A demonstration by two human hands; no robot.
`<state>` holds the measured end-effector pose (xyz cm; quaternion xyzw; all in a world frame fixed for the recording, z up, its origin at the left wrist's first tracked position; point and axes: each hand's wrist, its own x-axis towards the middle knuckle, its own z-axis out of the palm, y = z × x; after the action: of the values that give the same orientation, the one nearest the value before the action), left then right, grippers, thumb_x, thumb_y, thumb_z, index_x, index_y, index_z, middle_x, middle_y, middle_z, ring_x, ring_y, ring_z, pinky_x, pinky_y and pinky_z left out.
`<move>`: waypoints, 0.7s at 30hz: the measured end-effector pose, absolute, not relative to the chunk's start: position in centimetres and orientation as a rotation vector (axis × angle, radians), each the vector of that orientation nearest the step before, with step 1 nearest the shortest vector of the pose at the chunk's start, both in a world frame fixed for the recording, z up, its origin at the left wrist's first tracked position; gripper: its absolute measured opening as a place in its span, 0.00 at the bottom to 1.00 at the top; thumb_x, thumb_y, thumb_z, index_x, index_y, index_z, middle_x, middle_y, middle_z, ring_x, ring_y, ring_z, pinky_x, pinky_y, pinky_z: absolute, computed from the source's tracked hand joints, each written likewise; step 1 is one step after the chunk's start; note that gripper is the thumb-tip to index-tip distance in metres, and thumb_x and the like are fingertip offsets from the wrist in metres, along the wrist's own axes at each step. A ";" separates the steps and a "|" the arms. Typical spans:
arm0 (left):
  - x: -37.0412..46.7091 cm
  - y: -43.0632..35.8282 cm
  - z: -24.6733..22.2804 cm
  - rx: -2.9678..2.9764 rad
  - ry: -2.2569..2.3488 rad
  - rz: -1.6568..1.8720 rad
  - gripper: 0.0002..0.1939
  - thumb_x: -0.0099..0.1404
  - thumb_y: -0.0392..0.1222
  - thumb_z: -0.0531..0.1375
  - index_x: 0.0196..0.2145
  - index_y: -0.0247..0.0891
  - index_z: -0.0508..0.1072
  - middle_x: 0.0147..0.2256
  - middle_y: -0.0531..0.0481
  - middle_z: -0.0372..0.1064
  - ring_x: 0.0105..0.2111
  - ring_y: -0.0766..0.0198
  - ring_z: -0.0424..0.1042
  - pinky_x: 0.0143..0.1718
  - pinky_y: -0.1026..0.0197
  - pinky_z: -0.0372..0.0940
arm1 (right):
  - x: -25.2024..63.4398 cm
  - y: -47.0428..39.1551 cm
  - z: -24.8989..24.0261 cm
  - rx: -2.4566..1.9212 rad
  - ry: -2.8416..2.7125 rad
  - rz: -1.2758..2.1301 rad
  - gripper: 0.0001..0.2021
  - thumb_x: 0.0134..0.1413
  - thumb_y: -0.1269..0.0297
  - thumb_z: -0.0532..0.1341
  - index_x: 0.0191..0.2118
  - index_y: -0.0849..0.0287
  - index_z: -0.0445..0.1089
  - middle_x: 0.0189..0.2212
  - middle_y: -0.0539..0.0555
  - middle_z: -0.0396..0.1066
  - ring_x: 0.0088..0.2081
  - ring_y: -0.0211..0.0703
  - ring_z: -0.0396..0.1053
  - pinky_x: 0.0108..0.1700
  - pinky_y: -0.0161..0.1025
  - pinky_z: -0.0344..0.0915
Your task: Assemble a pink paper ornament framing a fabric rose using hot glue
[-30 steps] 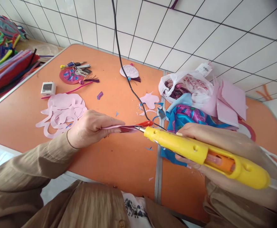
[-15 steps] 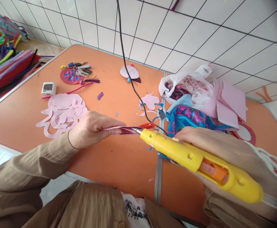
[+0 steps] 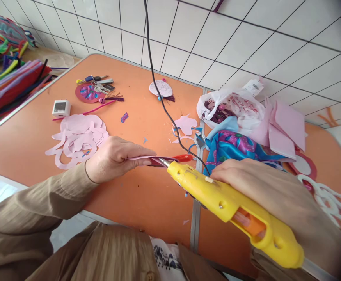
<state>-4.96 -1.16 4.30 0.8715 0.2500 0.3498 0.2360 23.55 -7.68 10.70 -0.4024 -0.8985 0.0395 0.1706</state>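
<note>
My left hand (image 3: 119,158) pinches a thin layered piece of pink and dark red material (image 3: 155,160) edge-on over the table, its layers slightly parted on the right side. Closed round a yellow hot glue gun (image 3: 217,195), my right hand (image 3: 255,191) points its metal nozzle left, with the tip between the layers of the piece. A glue stick end trails from the gun's rear at the lower right. Beyond the nozzle an orange-red strip (image 3: 183,157) sticks out to the right; what it belongs to is partly hidden.
Pink cut-outs (image 3: 84,136) lie left, near a white charger (image 3: 61,108) and keys (image 3: 100,86) on a round red ornament. Right are blue patterned fabric (image 3: 237,146), a white plastic bag (image 3: 240,109), and folded pink sheets (image 3: 287,125). A black cord (image 3: 158,91) hangs across the table.
The glue gun and my right hand have shifted left and slightly down, and the nozzle tip sits deeper between the layers. My left hand keeps its pinch almost in place.
</note>
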 end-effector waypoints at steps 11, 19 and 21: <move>-4.8 -1.1 4.5 2.283 0.660 0.956 0.13 0.72 0.46 0.58 0.42 0.35 0.79 0.29 0.46 0.81 0.23 0.70 0.76 0.25 0.73 0.68 | 23.7 -7.8 11.3 -1.060 -2.555 -0.003 0.13 0.72 0.61 0.45 0.35 0.53 0.60 0.29 0.50 0.70 0.30 0.41 0.67 0.33 0.43 0.58; -4.8 -1.1 4.8 2.275 0.672 0.929 0.16 0.73 0.47 0.57 0.41 0.33 0.80 0.26 0.47 0.80 0.21 0.71 0.75 0.24 0.73 0.67 | 23.5 -7.7 11.5 -1.003 -2.553 -0.147 0.11 0.71 0.65 0.46 0.36 0.55 0.61 0.26 0.51 0.68 0.31 0.43 0.68 0.33 0.44 0.61; -4.8 -1.1 4.8 2.287 0.658 0.947 0.15 0.72 0.46 0.58 0.41 0.33 0.80 0.26 0.46 0.80 0.21 0.70 0.75 0.24 0.73 0.67 | 23.6 -7.8 11.4 -0.997 -2.542 -0.142 0.10 0.70 0.67 0.47 0.36 0.55 0.62 0.27 0.52 0.68 0.31 0.42 0.69 0.32 0.43 0.60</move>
<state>-4.78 -1.12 4.75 0.8556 0.2463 0.3543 0.2859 23.58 -7.76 11.38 -0.3571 -0.9105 -0.0508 0.2022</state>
